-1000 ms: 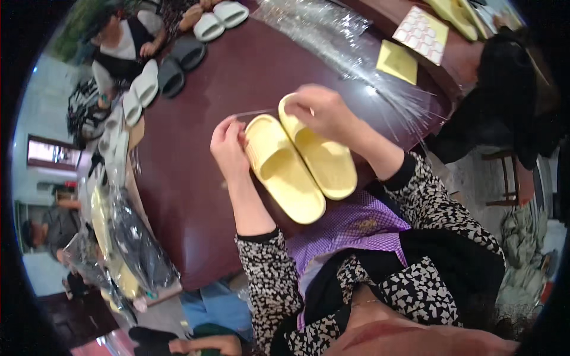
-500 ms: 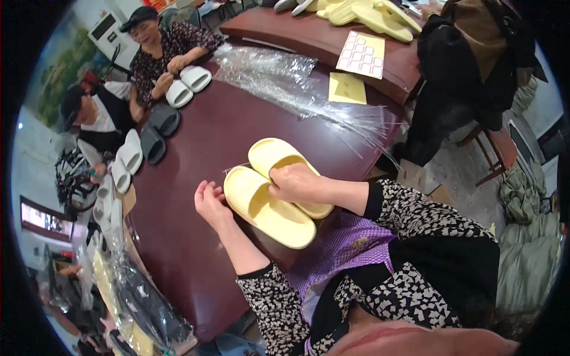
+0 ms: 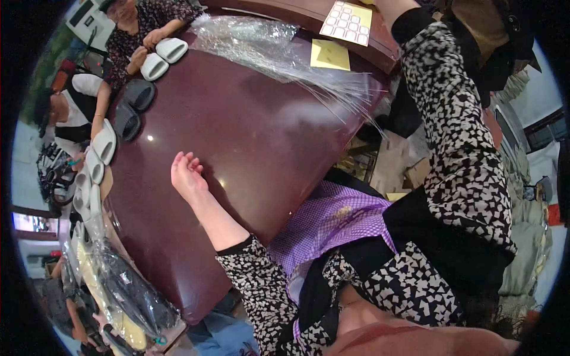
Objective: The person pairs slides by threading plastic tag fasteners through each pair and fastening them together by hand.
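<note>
My left hand (image 3: 189,177) hovers above the dark red tabletop (image 3: 237,118), its fingers loosely bent and slightly apart, with nothing in them. Stretched far to the upper right, my right arm reaches over the raised back ledge (image 3: 297,10). Only the wrist part of my right hand (image 3: 393,8) shows; the fingers are cut off by the top edge, so what they touch is hidden. Below that wrist lie a sheet of labels (image 3: 347,22) and a yellow card (image 3: 330,54).
Clear plastic bags (image 3: 243,41) and a fan of thin clear strands (image 3: 347,98) lie along the far side. Two people sit at the left beside white slippers (image 3: 172,50) and dark grey slippers (image 3: 135,95). Bagged slippers (image 3: 127,279) line the left edge.
The yellow slippers have left the table in front of me. My right hand has gone from them to the top edge. My left hand has drawn slightly left; the view has shifted.
</note>
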Available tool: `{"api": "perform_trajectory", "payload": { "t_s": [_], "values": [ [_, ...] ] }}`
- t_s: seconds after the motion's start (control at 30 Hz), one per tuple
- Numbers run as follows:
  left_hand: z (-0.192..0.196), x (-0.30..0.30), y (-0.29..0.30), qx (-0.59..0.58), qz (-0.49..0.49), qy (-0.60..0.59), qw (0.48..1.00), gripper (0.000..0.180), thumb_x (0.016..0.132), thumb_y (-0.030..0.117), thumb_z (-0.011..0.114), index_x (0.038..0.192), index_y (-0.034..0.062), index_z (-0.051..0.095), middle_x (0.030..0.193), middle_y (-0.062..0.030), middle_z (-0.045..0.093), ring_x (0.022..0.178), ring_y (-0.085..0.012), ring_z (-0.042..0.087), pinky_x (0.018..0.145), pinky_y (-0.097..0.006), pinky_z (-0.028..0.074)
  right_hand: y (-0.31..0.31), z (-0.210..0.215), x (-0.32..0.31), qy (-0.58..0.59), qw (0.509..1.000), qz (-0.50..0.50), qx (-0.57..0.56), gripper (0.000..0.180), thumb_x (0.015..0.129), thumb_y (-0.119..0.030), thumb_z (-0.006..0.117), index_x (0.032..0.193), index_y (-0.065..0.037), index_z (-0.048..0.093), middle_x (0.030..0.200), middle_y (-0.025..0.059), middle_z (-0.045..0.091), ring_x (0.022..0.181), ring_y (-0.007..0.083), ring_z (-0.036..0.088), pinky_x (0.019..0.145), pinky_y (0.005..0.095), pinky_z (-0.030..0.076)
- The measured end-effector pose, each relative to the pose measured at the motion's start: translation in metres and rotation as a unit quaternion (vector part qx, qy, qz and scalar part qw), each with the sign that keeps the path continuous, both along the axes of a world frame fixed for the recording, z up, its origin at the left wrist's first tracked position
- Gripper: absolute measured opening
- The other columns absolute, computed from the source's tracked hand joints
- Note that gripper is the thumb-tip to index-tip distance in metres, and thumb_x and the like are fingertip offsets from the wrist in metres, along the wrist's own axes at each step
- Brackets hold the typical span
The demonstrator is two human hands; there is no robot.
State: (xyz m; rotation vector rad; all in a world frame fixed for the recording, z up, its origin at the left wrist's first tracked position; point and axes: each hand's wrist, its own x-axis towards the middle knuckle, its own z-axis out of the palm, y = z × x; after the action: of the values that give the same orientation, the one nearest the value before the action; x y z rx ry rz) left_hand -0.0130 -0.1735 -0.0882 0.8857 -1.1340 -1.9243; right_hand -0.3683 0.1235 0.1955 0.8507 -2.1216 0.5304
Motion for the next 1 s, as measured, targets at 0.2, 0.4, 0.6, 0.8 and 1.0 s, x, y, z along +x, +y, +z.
{"api": "perform_trajectory", "payload": {
  "t_s": [0.2, 0.4, 0.6, 0.8, 1.0],
  "values": [
    [0.001, -0.009, 0.01, -0.002, 0.004, -0.004, 1.0, 0.023, 0.084, 0.003, 0.05, 0.107, -0.0012, 0.052, 0.083, -0.0108, 0.06, 0.062, -0.0142, 0.054, 0.051, -0.023, 0.042, 0.034, -0.061, 0.046, -0.197, 0.976, 0.09, 0.004, 0.011, 0.078, -0.01, 0.057, 0.076, -0.004, 0.066, 0.078, 0.013, 0.066, 0.068, 0.0249, 0.063, 0.057, 0.0351, 0.047],
    [-0.002, -0.01, 0.01, -0.003, -0.009, -0.001, 1.0, 0.023, 0.084, 0.003, 0.052, 0.106, -0.0009, 0.052, 0.083, -0.0109, 0.061, 0.061, -0.015, 0.056, 0.051, -0.023, 0.043, 0.108, -0.195, 0.044, -0.26, 0.949, 0.152, 0.097, 0.022, 0.082, -0.02, 0.056, 0.092, -0.005, 0.067, 0.075, 0.0115, 0.066, 0.065, 0.0175, 0.062, 0.061, 0.0313, 0.05],
    [-0.004, -0.015, 0.01, -0.007, -0.034, -0.001, 0.999, 0.022, 0.085, 0.004, 0.052, 0.106, -0.0003, 0.052, 0.082, -0.0106, 0.061, 0.06, -0.0149, 0.057, 0.049, -0.023, 0.044, 0.137, -0.237, 0.052, -0.263, 0.951, 0.063, 0.15, 0.021, 0.079, -0.015, 0.059, 0.095, -0.002, 0.065, 0.089, 0.0142, 0.067, 0.081, 0.0257, 0.064, 0.074, 0.0326, 0.05],
    [0.001, -0.014, 0.013, -0.019, -0.049, -0.01, 0.999, 0.018, 0.087, 0.004, 0.052, 0.104, 0.0005, 0.054, 0.081, -0.0103, 0.061, 0.06, -0.0136, 0.056, 0.047, -0.021, 0.044, 0.138, -0.246, 0.058, -0.217, 0.951, 0.058, 0.214, 0.02, 0.078, -0.015, 0.059, 0.092, -0.003, 0.066, 0.082, 0.0134, 0.066, 0.077, 0.0278, 0.064, 0.071, 0.035, 0.05],
    [0.01, -0.019, 0.039, -0.168, -0.037, -0.054, 0.984, 0.012, 0.087, 0.008, 0.056, 0.098, 0.0017, 0.058, 0.082, -0.0075, 0.062, 0.06, -0.0108, 0.055, 0.049, -0.02, 0.044, 0.127, -0.187, 0.106, -0.434, 0.893, 0.05, 0.107, 0.022, 0.083, -0.021, 0.056, 0.09, -0.003, 0.067, 0.065, 0.0101, 0.064, 0.064, 0.0197, 0.063, 0.065, 0.0332, 0.049]
  ]
}}
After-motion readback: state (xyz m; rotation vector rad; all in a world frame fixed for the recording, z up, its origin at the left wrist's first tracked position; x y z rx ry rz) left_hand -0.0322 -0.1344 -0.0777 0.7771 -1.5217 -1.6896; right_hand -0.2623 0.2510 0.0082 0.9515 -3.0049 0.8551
